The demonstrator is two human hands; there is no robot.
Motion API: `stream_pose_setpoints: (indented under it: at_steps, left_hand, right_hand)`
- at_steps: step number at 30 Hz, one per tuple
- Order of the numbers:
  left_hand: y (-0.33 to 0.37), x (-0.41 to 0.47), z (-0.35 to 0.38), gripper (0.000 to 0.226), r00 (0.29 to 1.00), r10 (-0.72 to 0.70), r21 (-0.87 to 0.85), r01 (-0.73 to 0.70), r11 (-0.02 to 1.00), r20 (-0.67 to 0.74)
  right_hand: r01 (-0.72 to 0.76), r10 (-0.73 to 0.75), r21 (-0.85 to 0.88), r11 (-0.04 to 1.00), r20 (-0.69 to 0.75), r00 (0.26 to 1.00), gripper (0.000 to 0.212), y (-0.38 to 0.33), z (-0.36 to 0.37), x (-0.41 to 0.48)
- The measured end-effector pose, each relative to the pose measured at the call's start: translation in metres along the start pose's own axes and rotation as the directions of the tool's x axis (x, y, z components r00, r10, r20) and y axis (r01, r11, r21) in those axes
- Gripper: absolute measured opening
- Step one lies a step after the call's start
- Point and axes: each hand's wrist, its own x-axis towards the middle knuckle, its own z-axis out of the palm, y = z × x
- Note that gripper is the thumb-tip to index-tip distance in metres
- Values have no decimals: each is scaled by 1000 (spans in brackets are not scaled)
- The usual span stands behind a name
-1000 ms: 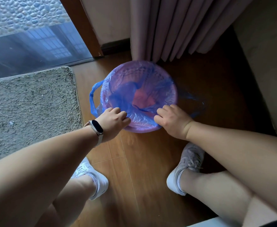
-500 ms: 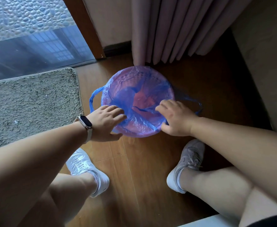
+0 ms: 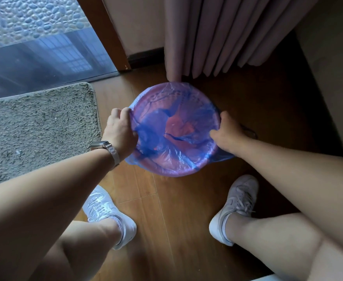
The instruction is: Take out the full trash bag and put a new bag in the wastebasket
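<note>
A round pink wastebasket [image 3: 167, 171] stands on the wooden floor in front of my feet. A thin blue trash bag [image 3: 156, 136] lines it, its film draped over the rim and sagging into the middle. My left hand [image 3: 120, 130] grips the bag's edge at the basket's left rim. My right hand [image 3: 226, 134] grips the bag's edge at the right rim. The basket's bottom shows reddish through the plastic.
A grey shaggy mat [image 3: 38, 126] lies to the left. A pink curtain [image 3: 217, 35] hangs just behind the basket. A glass door [image 3: 40, 47] with a wooden frame is at the back left. A wall [image 3: 333, 78] runs along the right. My white shoes [image 3: 109, 216] flank the floor below.
Both hands moved from the near rim outward to the left and right sides of the basket and closed on the bag's edge. The loose blue handles are gathered under the hands.
</note>
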Motion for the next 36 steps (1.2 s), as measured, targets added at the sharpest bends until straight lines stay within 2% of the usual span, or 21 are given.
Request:
stream_pose_setpoints:
  at_steps: [2,5,9,13,17,19,23,25,29,33,36]
  left_hand:
    - [-4,5,3,46,998,-38,-51,40,998,40]
    - [-11,10,7,28,990,-108,-40,112,993,90]
    - [-15,6,13,29,976,-155,-13,159,987,154]
    - [-7,6,10,32,974,-114,-66,129,989,196]
    - [8,3,0,72,980,-17,-107,39,993,197]
    - [16,-5,-12,78,982,23,-82,-7,997,188]
    - [31,-30,-49,70,970,191,25,-197,980,147]
    - [40,-48,-73,62,962,247,58,-254,965,113]
    - [57,-93,-126,53,938,343,129,-346,930,39]
    - [68,-134,-170,54,924,382,152,-373,915,-34]
    - [77,-152,-191,50,881,460,180,-437,881,-111]
  right_hand:
    - [9,-9,-59,998,9,1000,33,4,2,6]
    - [16,-15,-31,999,30,999,29,5,5,13]
    - [30,-31,3,1000,56,998,28,5,8,16]
    - [53,-53,7,999,32,998,25,10,-1,13]
    - [45,-46,21,999,32,998,29,6,-22,5]
    - [73,-73,5,997,63,995,37,0,-32,-5]
    - [226,-225,-188,956,24,974,43,-14,-54,-32]
    - [286,-290,-220,933,15,957,40,-25,-67,-53]
    - [379,-374,-310,872,78,924,51,-54,-93,-108]
    - [478,-490,-398,783,79,868,56,-78,-117,-167]
    - [555,-616,-485,675,42,786,56,-89,-136,-197]
